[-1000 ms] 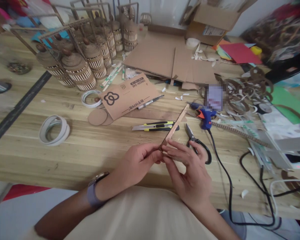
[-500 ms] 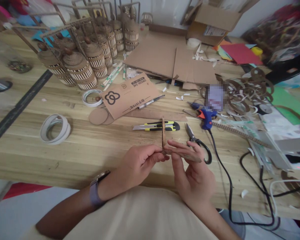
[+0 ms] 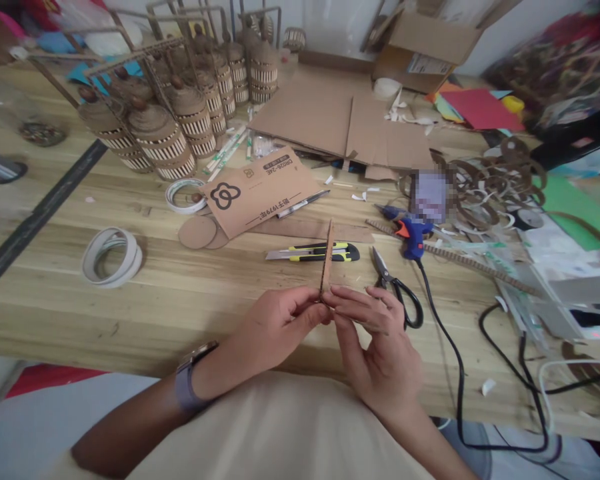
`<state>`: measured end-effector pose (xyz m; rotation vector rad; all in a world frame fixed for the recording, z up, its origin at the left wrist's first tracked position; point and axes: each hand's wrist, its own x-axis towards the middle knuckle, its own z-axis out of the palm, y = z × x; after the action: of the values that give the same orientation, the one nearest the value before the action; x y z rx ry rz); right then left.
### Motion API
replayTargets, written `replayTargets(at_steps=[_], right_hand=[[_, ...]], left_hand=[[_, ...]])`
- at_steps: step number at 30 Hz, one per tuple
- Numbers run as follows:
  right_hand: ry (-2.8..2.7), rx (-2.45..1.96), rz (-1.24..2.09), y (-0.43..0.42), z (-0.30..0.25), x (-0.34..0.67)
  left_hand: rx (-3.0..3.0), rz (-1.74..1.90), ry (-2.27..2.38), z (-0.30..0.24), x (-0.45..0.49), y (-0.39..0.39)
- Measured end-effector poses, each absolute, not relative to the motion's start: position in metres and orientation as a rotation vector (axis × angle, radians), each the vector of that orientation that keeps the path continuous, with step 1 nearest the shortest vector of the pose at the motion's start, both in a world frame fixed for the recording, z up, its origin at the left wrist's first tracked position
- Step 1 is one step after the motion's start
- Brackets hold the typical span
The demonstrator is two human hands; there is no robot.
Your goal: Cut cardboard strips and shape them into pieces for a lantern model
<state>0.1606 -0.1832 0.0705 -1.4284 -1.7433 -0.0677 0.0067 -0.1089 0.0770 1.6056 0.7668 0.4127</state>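
A narrow cardboard strip (image 3: 326, 257) stands almost upright, seen edge-on, above the table's near edge. My left hand (image 3: 275, 327) pinches its lower end between thumb and fingers. My right hand (image 3: 380, 353) meets it at the same spot, fingertips pressed on the strip's bent lower part that runs under the fingers to the right. A yellow and black utility knife (image 3: 313, 253) lies just behind the strip. Black-handled scissors (image 3: 397, 293) lie right beside my right hand.
A blue glue gun (image 3: 413, 233) with a black cord sits right of the knife. Tape rolls (image 3: 111, 257) lie at left, woven cardboard lanterns (image 3: 160, 137) at the back left, flat cardboard sheets (image 3: 330, 113) and a printed piece (image 3: 257, 190) in the middle, scrap rings at right.
The strip's free end swung from leaning right toward the glue gun to almost upright. My right fingers shifted along the bent lower part; both hands stayed at the table's near edge.
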Motion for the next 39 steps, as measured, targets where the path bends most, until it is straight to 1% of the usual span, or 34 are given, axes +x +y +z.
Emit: replayTargets(at_steps=[8,15,21,27,35,39], right_hand=[[-1.701,-1.49,-0.173,-0.185,0.066,0.157],[-1.491,-1.524,0.0,-0.186,0.06,0.163],[-1.683,-1.435,-0.058,-0.184,0.065,0.161],[-1.79,-1.502,-0.15,-0.181,0.068,0.16],[-1.545,-1.525,-0.059,-0.183,0.062,0.163],[-1.608,-1.467,-0.057,-0.184,0.062,0.162]], left_hand=[[1.651,0.478,0.736,0.083,0.009,-0.114],[1.615,0.424,0.666,0.082,0.005,-0.115],[1.493,0.452,0.675,0.078,0.006,-0.112],[1.629,0.444,0.782,0.076,0.006,-0.112],[1.638,0.42,0.647,0.079,0.002,-0.112],[1.54,0.415,0.678,0.08,0.003,-0.113]])
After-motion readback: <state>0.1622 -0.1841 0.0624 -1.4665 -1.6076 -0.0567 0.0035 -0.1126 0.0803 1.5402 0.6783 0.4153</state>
